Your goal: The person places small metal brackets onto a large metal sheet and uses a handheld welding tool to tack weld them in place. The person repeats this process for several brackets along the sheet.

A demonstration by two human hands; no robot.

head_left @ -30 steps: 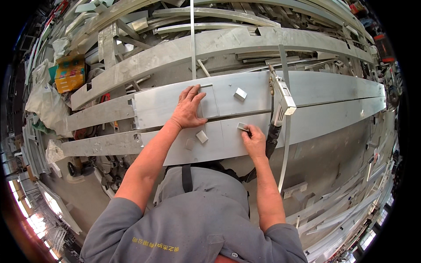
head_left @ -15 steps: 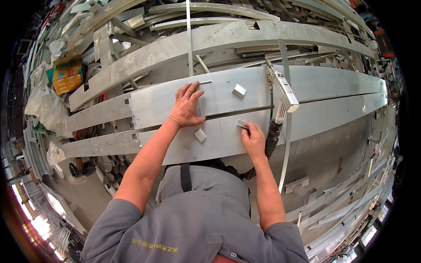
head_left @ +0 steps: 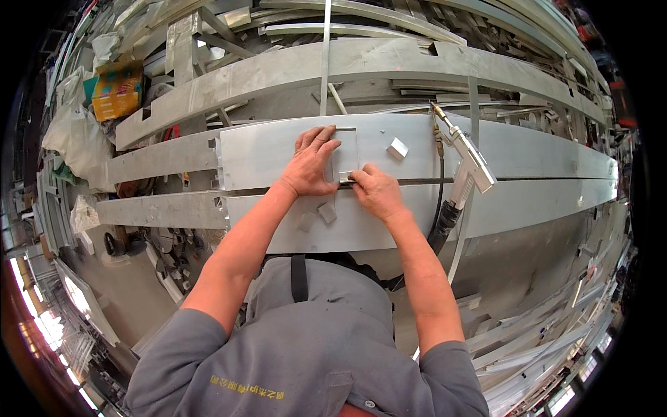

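Two long silvery metal panels lie side by side with a narrow gap between them, the far panel [head_left: 528, 142] and the near panel [head_left: 542, 208]. My left hand [head_left: 310, 163] spreads across the far panel. Its fingertips rest beside a thin strip [head_left: 345, 128] by the far edge, and its thumb is down by the gap. My right hand [head_left: 377, 191] pinches a small metal piece [head_left: 345, 178] at the far panel's near edge, close to my left thumb. A small metal block [head_left: 397, 148] sits right of my hands. Two small metal pieces [head_left: 326, 212] lie on the near panel.
A welding gun [head_left: 474, 163] with a black hose rests across the panels at the right. Beyond runs a long notched metal beam [head_left: 278, 76] with metal offcuts behind it. White plastic bags [head_left: 73, 142] and an orange package [head_left: 118, 90] are at the far left.
My right hand has moved left and away from me, carrying the small metal piece from the near panel to the gap beside my left thumb. My left hand keeps its spread on the far panel.
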